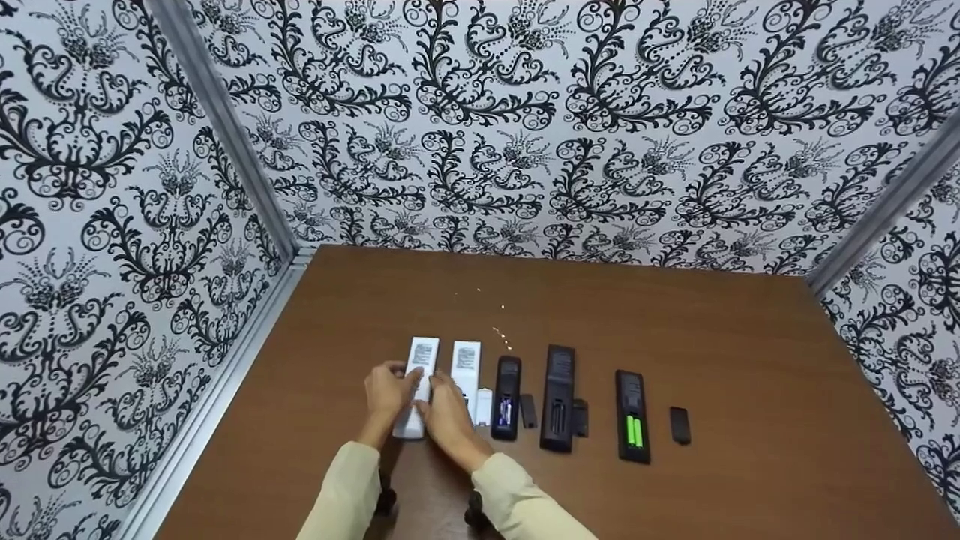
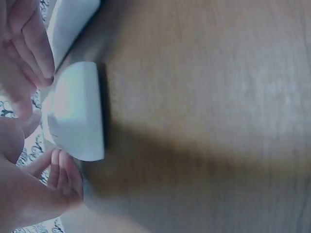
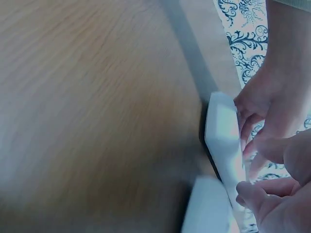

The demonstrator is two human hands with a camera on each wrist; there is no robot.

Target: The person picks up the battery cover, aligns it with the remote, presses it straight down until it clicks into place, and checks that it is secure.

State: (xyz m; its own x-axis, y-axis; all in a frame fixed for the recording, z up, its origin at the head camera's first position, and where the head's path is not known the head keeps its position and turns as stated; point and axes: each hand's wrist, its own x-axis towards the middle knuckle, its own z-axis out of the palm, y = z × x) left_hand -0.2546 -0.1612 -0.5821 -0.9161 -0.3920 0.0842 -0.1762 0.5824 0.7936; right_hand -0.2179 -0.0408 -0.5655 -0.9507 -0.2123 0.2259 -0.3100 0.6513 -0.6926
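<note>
In the head view a white remote control [image 1: 425,349] lies back up at the left of a row of remotes. My left hand [image 1: 385,393] holds it from its left side, thumb on its back. At its right edge my right hand [image 1: 450,421] grips it with thumb and fingers. The remote's rounded end [image 2: 80,111] faces the left wrist camera. Just to the right lies a second white remote [image 1: 466,355], partly behind my right hand, with a white battery cover [image 1: 484,406] beside it. Both hands hide the middle of the held remote.
Further right on the brown table [image 1: 712,337] lie a small black remote [image 1: 508,369], a longer black remote [image 1: 559,367] and another black remote [image 1: 630,386] with green batteries [image 1: 634,432]. A loose black cover [image 1: 679,425] lies at the far right. Patterned walls [image 1: 487,150] enclose the table.
</note>
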